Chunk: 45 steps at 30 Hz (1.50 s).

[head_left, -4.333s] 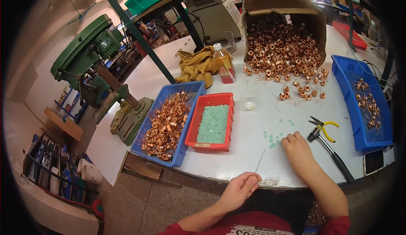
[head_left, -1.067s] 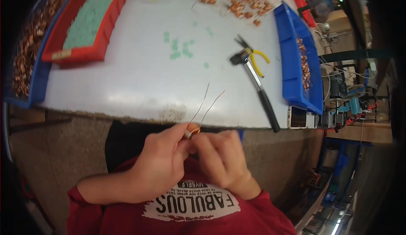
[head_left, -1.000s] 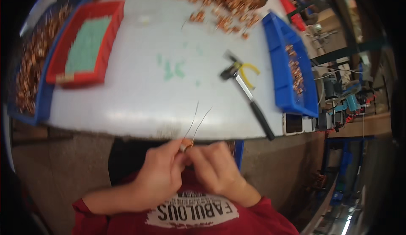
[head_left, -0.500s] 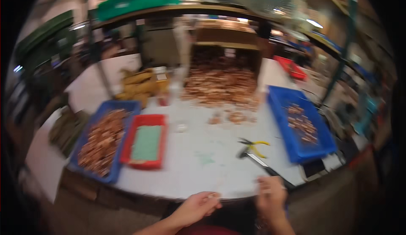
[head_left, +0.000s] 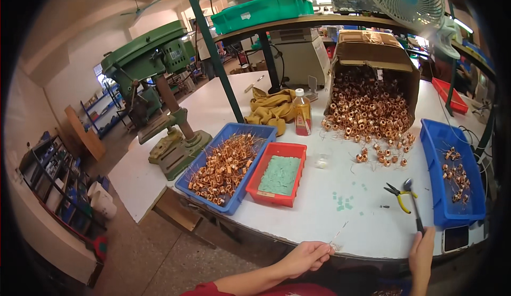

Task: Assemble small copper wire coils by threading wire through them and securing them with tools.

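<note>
My left hand [head_left: 308,257] is closed at the table's front edge, pinching a small wire coil [head_left: 334,247] mostly hidden by the fingertips; a thin lead sticks up from it. To the right, my right hand [head_left: 422,251] is wrapped round the black handle end of a hammer [head_left: 415,205], whose metal head points away from me on the white table. Just left of the hammer lie yellow-handled pliers [head_left: 400,196]. Several small green squares [head_left: 343,203] are scattered beyond my left hand. A red tray [head_left: 270,197] holds a green sheet-like mass.
Blue trays of copper coils stand left [head_left: 232,206] and right [head_left: 458,222]. At the back, a tipped cardboard box [head_left: 372,56] spills copper coils [head_left: 367,109]. A bottle [head_left: 302,115] stands beside yellow-brown gloves [head_left: 269,107]. A green drill press [head_left: 175,120] is far left; a phone [head_left: 455,238] lies near right.
The view has swung left, bringing the drill press fully into sight. My right hand has gone from beside the hammer's handle to gripping its end. My left hand still pinches.
</note>
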Each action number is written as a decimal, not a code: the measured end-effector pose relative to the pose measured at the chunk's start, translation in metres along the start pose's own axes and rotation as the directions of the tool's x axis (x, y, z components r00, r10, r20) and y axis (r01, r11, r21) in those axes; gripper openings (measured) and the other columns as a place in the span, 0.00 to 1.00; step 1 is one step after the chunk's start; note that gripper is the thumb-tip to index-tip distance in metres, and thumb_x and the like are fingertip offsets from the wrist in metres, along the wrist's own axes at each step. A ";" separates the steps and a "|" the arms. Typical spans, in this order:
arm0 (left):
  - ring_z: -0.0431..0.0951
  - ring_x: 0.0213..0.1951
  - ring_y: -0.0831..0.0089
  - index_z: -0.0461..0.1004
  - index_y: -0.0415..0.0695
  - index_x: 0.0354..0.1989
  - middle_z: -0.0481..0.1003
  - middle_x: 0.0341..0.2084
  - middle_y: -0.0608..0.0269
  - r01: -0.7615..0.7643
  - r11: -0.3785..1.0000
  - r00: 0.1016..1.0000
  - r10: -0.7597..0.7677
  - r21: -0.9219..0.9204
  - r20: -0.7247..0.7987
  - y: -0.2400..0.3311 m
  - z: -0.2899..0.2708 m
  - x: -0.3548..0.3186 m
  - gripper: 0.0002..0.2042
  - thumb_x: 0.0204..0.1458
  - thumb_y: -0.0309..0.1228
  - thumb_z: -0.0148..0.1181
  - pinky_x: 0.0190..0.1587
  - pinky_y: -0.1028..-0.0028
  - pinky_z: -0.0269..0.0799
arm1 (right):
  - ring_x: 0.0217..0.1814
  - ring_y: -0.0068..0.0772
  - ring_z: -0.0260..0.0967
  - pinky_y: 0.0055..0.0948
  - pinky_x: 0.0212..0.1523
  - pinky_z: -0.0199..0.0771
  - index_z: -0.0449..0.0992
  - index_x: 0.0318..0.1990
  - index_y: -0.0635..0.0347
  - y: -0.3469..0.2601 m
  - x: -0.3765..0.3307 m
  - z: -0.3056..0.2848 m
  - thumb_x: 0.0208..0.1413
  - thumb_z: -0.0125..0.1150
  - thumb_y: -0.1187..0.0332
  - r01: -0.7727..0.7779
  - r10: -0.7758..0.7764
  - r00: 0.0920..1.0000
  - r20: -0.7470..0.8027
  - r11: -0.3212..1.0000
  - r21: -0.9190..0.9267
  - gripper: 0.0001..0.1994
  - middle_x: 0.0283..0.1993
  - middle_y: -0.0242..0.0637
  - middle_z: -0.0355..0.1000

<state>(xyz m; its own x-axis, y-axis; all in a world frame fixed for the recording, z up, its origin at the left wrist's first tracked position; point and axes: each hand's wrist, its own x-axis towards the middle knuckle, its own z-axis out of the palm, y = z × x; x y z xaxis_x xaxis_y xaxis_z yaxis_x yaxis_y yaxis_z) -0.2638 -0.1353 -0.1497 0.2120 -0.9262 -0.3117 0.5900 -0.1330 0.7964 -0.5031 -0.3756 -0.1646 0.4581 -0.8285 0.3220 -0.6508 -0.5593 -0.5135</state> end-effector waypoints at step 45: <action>0.64 0.25 0.74 0.72 0.37 0.31 0.73 0.34 0.50 0.217 0.652 0.971 -0.222 -0.727 0.092 -0.034 -0.060 0.001 0.08 0.46 0.12 0.50 0.27 0.77 0.59 | 0.14 0.34 0.53 0.27 0.20 0.57 0.68 0.32 0.63 -0.111 -0.012 -0.008 0.49 0.52 0.74 -0.047 -0.143 0.778 0.612 0.958 0.283 0.04 0.17 0.35 0.64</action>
<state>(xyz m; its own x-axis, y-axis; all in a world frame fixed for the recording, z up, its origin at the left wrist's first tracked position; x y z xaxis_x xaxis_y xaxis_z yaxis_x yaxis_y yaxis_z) -0.2364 -0.1106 -0.2081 0.0036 -0.9021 -0.4315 0.9967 -0.0317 0.0746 -0.4415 -0.3035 -0.1049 0.8200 -0.5486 -0.1632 -0.4733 -0.4897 -0.7323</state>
